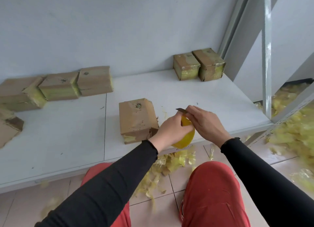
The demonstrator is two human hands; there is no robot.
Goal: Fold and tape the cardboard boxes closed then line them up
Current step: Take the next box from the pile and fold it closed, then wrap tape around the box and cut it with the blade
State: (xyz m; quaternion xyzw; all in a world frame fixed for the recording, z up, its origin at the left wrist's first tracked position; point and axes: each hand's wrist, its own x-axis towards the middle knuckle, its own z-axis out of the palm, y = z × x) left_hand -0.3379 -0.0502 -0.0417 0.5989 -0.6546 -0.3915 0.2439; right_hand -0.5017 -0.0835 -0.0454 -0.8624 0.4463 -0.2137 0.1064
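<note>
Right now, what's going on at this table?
A person seated at a white table holds a yellow tape roll in the left hand and a small blade in the right hand. One cardboard box sits just left of the hands; two taped boxes stand side by side at the back right.

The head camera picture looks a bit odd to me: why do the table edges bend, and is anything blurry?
In the head view, the wide lens bows the table edge and tilts the metal post. The tape scraps at right and on the floor smear into soft yellow. Light is even and soft, with faint shadows beside the near box. The hands, left and right, look fairly sharp.
</note>
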